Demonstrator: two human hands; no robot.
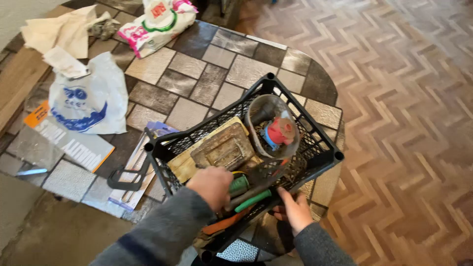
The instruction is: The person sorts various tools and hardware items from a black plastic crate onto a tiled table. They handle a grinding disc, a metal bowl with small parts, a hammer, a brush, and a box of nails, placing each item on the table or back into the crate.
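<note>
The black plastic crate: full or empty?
Full. The black plastic crate holds a trowel, a clear tub and green-handled tools.

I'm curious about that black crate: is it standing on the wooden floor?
No, the black crate stands on the tiled table, near its edge, with the left hand reaching into it.

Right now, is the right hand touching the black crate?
Touching. The head view shows the right hand gripping the near rim of the black crate, its fingers curled over the edge.
</note>
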